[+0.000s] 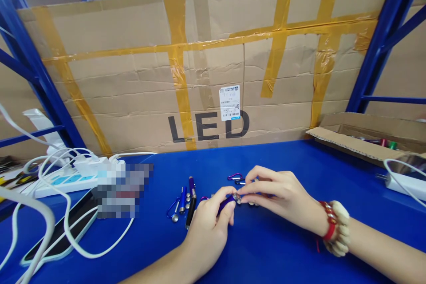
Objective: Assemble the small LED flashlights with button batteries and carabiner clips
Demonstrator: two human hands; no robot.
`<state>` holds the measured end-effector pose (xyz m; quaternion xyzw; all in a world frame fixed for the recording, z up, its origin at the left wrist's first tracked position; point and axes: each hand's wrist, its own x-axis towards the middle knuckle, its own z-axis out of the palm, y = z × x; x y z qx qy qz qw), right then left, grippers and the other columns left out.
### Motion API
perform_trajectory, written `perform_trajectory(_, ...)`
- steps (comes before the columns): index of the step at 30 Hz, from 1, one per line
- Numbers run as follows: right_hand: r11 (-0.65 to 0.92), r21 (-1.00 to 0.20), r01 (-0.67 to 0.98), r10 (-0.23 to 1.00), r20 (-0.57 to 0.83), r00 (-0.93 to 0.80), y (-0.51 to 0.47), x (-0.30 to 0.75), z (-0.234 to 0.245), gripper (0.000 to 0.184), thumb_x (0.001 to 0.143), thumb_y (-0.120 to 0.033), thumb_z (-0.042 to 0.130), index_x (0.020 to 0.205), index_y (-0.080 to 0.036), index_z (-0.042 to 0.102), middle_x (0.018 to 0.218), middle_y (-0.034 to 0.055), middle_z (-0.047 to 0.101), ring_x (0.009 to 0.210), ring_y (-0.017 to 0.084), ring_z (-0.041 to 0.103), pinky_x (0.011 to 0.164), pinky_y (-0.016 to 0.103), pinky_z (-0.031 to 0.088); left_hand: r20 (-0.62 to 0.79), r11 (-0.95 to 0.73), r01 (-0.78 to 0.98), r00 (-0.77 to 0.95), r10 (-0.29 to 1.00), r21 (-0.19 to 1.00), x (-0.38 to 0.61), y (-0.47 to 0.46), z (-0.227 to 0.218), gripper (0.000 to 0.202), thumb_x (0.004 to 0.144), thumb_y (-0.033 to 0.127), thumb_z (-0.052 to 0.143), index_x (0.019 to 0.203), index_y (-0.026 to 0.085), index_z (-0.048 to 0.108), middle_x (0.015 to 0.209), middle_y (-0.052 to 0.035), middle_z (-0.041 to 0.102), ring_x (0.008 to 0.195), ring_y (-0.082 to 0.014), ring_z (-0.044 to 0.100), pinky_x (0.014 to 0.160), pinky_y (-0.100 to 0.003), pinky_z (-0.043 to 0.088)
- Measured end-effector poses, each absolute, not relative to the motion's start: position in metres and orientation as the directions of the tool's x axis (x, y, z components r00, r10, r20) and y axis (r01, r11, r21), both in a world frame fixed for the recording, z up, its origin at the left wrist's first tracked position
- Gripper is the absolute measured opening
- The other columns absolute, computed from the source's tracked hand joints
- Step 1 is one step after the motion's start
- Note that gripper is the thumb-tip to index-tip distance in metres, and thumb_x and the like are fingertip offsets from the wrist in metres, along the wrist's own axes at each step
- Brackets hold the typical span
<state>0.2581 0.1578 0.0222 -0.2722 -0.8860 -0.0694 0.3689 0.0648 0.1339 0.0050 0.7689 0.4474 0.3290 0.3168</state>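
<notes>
- Purple tube [225, 204] is over the blue table [266, 253], held in the left hand [208, 222] between thumb and fingers.
- Right hand [282, 188] has narrow fingers at the shiny end [237, 198]; whether they grip it, I cannot tell.
- Tube looks light, stiff, maybe slippery, so its middle seems the safe hold.

The blue table [266, 248] carries a white power strip [83, 182] and a phone [81, 210] at left; nearer its middle, slim tubes [183, 199], small silver discs [175, 218] and a blue carabiner [172, 205] lie close together, a purple carabiner [237, 174] apart; at right, an open box [349, 144].
</notes>
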Motion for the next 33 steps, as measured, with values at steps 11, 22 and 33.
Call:
perform_trajectory(11,0.861,-0.088,0.502,0.422,0.675,-0.606,0.1593,0.2599,0.0213,0.021,0.088,-0.033,0.054,0.087,-0.022,0.071,0.085,0.0034,0.062,0.054,0.005,0.054,0.051,0.016,0.042,0.223,-0.425,0.477,0.423,0.878,0.769,0.0647,0.133,0.0053,0.027,0.09,0.025,0.034,0.104,0.017,0.056,0.057,0.0044,0.048,0.052,-0.0131,0.045,0.055,-0.024,0.032)
perform_trajectory(22,0.879,-0.205,0.43,0.446,0.67,-0.593,0.16,0.2575,0.0184,0.026,0.09,-0.033,0.05,0.086,-0.019,0.071,0.081,0.0041,0.062,0.061,0.007,0.058,0.054,0.016,0.046,0.204,-0.429,0.475,0.453,0.868,0.768,0.0631,0.1329,0.0051,0.025,0.088,0.022,0.036,0.102,0.016,0.056,0.056,0.0046,0.047,0.05,-0.0123,0.043,0.053,-0.023,0.031)
perform_trajectory(33,0.881,-0.326,0.342,0.471,0.662,-0.583,0.1611,0.2559,0.0181,0.022,0.085,-0.033,0.057,0.079,-0.018,0.072,0.074,0.0031,0.06,0.062,0.008,0.057,0.056,0.017,0.046,0.215,-0.451,0.45,0.483,0.849,0.771,0.062,0.1341,0.0021,0.022,0.089,0.021,0.037,0.096,0.018,0.058,0.055,0.0045,0.05,0.05,-0.012,0.045,0.051,-0.021,0.032)
